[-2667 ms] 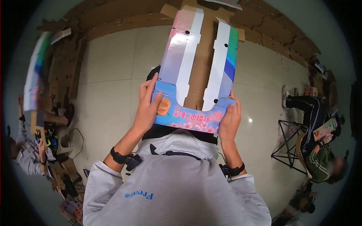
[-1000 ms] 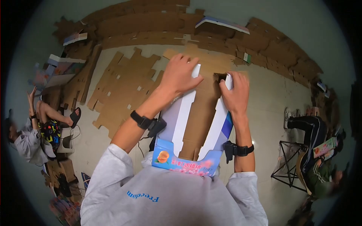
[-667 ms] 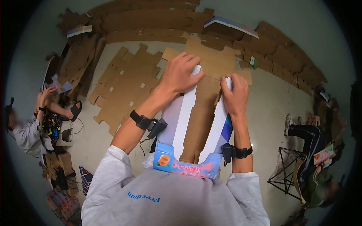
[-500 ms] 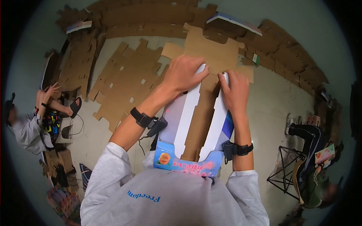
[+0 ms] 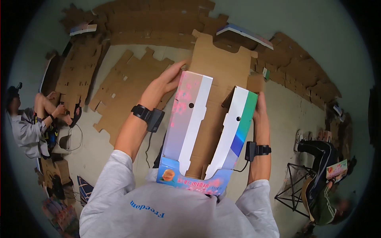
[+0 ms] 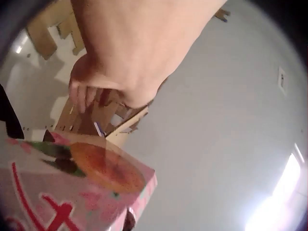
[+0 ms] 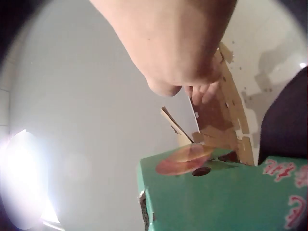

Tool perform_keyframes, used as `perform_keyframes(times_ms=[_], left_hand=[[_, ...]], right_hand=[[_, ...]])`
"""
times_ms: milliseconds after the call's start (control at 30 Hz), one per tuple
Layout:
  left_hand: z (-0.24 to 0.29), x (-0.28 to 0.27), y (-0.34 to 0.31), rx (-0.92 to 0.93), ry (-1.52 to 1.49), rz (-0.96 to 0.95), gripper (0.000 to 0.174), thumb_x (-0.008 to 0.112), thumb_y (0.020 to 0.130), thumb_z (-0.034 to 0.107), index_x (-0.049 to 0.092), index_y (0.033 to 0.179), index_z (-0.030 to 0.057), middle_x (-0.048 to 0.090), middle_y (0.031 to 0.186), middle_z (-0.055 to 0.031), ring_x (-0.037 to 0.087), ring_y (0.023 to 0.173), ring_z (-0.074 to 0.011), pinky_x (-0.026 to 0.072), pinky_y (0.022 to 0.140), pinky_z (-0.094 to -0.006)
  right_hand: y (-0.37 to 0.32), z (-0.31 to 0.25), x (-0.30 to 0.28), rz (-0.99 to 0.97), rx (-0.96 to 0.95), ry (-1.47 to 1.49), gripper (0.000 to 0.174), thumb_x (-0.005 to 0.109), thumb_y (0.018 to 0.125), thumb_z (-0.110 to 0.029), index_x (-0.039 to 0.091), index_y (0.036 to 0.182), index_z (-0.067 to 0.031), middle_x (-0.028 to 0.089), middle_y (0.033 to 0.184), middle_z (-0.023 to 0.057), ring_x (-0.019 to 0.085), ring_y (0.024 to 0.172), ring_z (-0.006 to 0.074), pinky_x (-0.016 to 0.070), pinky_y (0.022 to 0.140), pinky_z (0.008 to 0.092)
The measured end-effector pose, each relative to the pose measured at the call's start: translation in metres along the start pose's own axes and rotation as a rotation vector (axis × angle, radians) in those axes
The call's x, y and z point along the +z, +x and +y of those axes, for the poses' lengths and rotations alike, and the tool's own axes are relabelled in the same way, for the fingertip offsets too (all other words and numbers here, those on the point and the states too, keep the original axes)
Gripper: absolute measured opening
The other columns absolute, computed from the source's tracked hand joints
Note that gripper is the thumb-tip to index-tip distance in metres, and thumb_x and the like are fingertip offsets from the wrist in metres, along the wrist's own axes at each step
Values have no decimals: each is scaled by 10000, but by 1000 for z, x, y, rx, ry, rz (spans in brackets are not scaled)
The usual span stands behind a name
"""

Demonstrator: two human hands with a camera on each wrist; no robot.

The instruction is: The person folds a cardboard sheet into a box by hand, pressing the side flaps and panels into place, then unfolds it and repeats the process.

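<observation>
A printed cardboard fruit box (image 5: pixel 186 119), partly folded up, lies lengthwise before me with its near end at my shirt. Its two long sides carry white inner flaps, and a brown end panel (image 5: pixel 222 57) extends flat from the far end. Beyond the box's far left corner, my left hand (image 5: pixel 171 77) reaches with its fingertips out of sight; the left wrist view shows extended fingers (image 6: pixel 83 96). My right hand (image 5: pixel 260 106) is at the far right corner, beside a blurred brown side flap (image 5: pixel 255 83). Its fingers (image 7: pixel 204 91) look straight in the right wrist view.
Flat cardboard blanks (image 5: pixel 131 87) lie on the floor to the left, and more cardboard (image 5: pixel 158 23) lines the wall ahead. A person (image 5: pixel 31 127) sits at the left; another (image 5: pixel 325 190) sits at the right beside a black-framed stand (image 5: pixel 291 190).
Both hands have gone from the box's front to its far end, gripped the tops of the long sides, then let go and moved outward to the far corners. The brown end panel now shows fully.
</observation>
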State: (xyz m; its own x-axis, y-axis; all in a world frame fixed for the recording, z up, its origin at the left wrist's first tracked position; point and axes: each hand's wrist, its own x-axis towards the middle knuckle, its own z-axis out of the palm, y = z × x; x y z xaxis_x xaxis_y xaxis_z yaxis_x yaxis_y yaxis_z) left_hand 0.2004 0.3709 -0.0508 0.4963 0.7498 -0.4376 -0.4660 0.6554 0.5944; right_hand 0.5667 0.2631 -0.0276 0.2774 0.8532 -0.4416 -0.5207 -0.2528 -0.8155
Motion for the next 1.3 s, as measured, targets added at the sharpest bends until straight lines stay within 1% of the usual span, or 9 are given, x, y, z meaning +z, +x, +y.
perform_keyframes(times_ms=[267, 333, 433, 533, 633, 767, 867, 1000, 1300], left_hand=[[49, 70, -52, 302, 333, -184, 469, 596, 986, -53, 546, 1446, 22, 674, 1263, -59, 658, 1042, -116, 561, 890, -277], [47, 65, -56, 275, 191, -254, 332, 567, 1021, 129, 628, 1324, 7, 689, 1166, -78, 633, 1015, -128, 537, 888, -285], [42, 45, -62, 171, 88, -404, 368, 602, 1020, 328, 660, 1161, -8, 732, 1165, -139, 686, 1061, -197, 562, 948, -313], [41, 62, -75, 270, 405, -231, 293, 550, 1049, 302, 631, 952, 37, 707, 1084, -112, 655, 968, -160, 549, 874, -318], [48, 75, -92, 90, 453, -150, 156, 579, 1008, 82, 671, 1118, 20, 720, 1083, -108, 728, 954, -158, 616, 798, -281], [40, 96, -116, 71, 536, -14, 307, 512, 997, 58, 702, 1229, -3, 705, 1169, -116, 715, 1008, -183, 598, 857, -289], [2, 76, -87, 521, 872, 161, 334, 464, 967, 36, 741, 1147, -11, 669, 1296, -130, 681, 1099, -218, 557, 932, -308], [-4, 73, -81, 507, 583, 148, 295, 465, 977, 51, 743, 1037, -29, 633, 1410, -144, 652, 1151, -207, 528, 964, -311], [-8, 79, -85, 627, 670, 278, 288, 497, 1020, 118, 752, 1010, -15, 755, 1177, -110, 693, 994, -202, 534, 891, -329]], right_hand=[[-26, -46, 29, -367, -201, -48, 435, 577, 1101, -338, 590, 1420, -41, 674, 1322, 94, 632, 1135, 166, 487, 1052, 339], [-4, -43, 4, -676, -69, 261, 493, 491, 1125, -463, 685, 1262, -31, 692, 1318, 142, 632, 1157, 203, 468, 1072, 364], [-65, -61, 36, -458, -159, -233, 752, 307, 1125, -629, 745, 1075, -21, 686, 1369, 196, 596, 1258, 273, 404, 1153, 422], [-78, -65, 44, -422, -191, -472, 467, 497, 1128, -387, 697, 1232, 22, 650, 1445, 185, 600, 1314, 249, 405, 1194, 399], [-94, -74, 45, -429, -20, -389, 383, 539, 1068, -70, 615, 1420, 62, 525, 1602, 170, 586, 1392, 228, 524, 1118, 346], [-101, -67, 57, -367, -43, -447, 386, 451, 1039, -11, 646, 1362, 72, 477, 1638, 184, 599, 1362, 234, 526, 1101, 331], [-111, -49, 81, -160, -176, -418, 353, 414, 1005, 10, 699, 1212, 32, 516, 1601, 205, 584, 1368, 260, 486, 1120, 344], [-92, -20, 69, -63, -377, -509, 284, 407, 994, 5, 688, 1032, -3, 569, 1534, 241, 579, 1365, 295, 455, 1114, 356], [-83, -6, 60, -41, -532, -564, 251, 427, 1022, -23, 674, 982, -1, 628, 1446, 262, 607, 1319, 300, 445, 1099, 355]])
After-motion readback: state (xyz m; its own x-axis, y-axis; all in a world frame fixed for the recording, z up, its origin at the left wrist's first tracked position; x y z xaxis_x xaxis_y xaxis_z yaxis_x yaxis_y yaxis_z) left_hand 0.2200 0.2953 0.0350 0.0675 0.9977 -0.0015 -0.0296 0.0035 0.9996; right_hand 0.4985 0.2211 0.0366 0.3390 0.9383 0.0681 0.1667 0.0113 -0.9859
